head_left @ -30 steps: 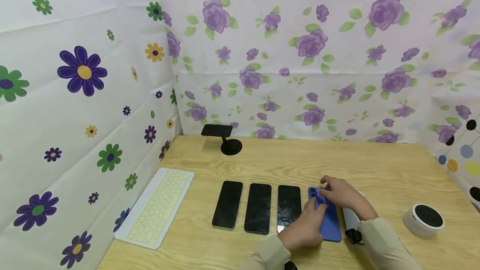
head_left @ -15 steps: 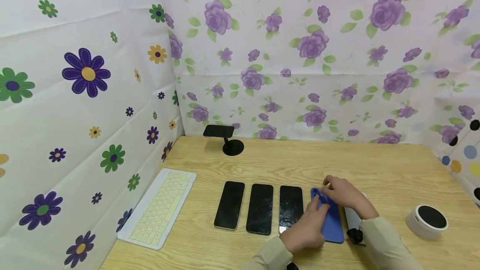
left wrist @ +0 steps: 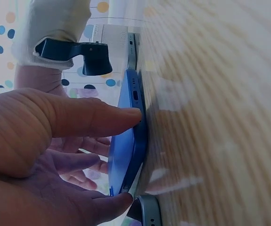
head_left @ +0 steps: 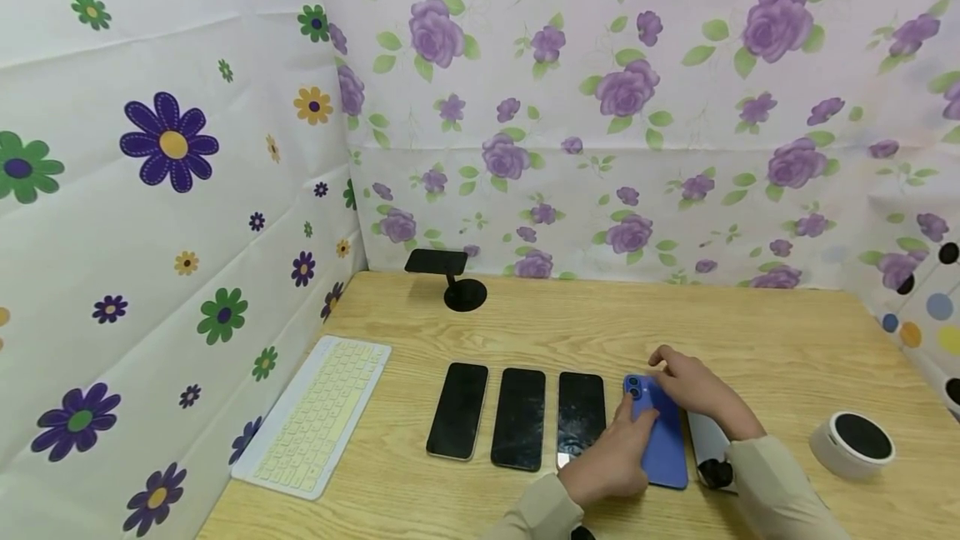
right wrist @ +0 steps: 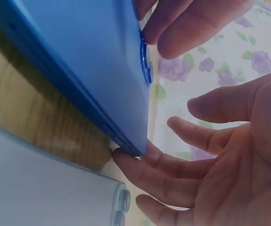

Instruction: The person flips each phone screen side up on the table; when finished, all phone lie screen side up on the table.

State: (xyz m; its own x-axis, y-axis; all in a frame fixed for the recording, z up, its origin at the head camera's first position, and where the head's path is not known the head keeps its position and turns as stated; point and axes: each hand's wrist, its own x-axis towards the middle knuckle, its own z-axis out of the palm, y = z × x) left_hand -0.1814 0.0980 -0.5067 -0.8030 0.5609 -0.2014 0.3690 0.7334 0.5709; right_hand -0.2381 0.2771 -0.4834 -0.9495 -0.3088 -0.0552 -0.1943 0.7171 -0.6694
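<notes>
A blue phone point(head_left: 663, 444) lies back up on the wooden table, its camera lenses at the far left corner. My left hand point(head_left: 611, 448) reaches over its left side. In the left wrist view, the straight thumb point(left wrist: 102, 117) meets the phone's port edge, and a fingertip point(left wrist: 123, 198) touches near its side edge. At the far end is my right hand point(head_left: 697, 390); in the right wrist view one fingertip point(right wrist: 121, 155) touches a far corner while the other fingers are spread. A light-coloured phone point(head_left: 707, 440) lies to the right, partly covered by the right forearm.
Three dark-screened phones point(head_left: 517, 419) lie in a row to the left. Beyond them are a white keyboard point(head_left: 322, 415) and a black stand point(head_left: 465, 294). A white round device point(head_left: 843, 455) sits at the right. Patterned cloth point(head_left: 555, 107) walls the table.
The right hand has shifted slightly away from the blue phone's camera corner, and more of the lenses shows. The left hand has barely moved.
</notes>
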